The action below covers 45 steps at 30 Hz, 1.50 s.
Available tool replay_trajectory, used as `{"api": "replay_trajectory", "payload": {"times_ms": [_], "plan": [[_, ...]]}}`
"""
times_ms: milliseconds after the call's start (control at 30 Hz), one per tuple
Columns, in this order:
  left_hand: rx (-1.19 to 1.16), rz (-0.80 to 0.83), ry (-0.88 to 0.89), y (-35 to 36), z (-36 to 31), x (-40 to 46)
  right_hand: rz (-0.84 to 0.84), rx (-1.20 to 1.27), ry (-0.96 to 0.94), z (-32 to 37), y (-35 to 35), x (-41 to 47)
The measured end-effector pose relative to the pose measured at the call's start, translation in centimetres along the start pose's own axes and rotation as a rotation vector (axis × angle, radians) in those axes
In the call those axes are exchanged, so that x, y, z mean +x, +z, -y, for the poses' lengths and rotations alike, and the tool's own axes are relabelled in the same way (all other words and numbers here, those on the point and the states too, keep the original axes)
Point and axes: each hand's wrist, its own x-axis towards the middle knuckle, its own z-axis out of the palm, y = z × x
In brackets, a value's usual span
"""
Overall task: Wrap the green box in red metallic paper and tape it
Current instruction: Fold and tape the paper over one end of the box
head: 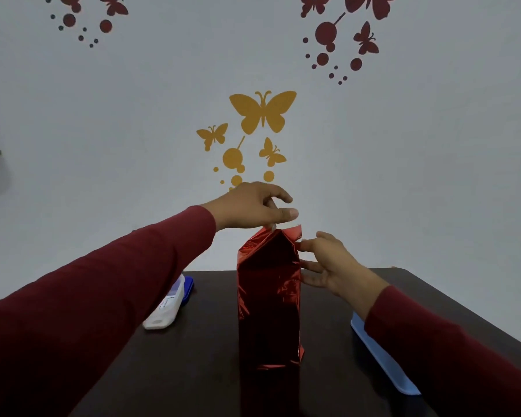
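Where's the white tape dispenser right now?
In the head view, the white tape dispenser lies on the dark table, left of the upright red-wrapped box, just under the left forearm's sleeve.

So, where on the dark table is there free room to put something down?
Bare table lies in front, between the white dispenser on the left and the wrapped box, also between the box and the blue tray. Around the box top both hands crowd.
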Motion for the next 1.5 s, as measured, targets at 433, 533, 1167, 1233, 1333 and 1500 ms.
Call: {"api": "replay_trajectory", "payload": {"times_ms": [433, 533, 1167, 1233, 1333, 1500], "plan": [[0.240, 0.112, 0.142, -0.3, -0.5, 6.0, 0.020, 0.003, 0.023, -0.6, -0.3, -0.1], [0.195, 0.055, 0.168, -1.5, -0.5, 5.6, 0.019, 0.005, 0.028, -0.4, -0.4, 0.1], [0.080, 0.032, 0.024, 0.9, 1.0, -4.4, 0.046, -0.218, -0.010, 0.0, 0.9, 1.5], [0.063, -0.067, 0.084, 1.3, 0.9, -5.0, 0.042, -0.250, -0.012, 0.2, 1.3, 1.8], [0.185, -0.177, 0.156, 2.9, 0.6, -6.3, 0.047, -0.281, -0.003, 0.3, 1.6, 2.0], [0.422, -0.439, 0.343, 8.1, 1.7, -9.2, 0.044, -0.279, 0.000, 0.0, 1.8, 2.3]]}}
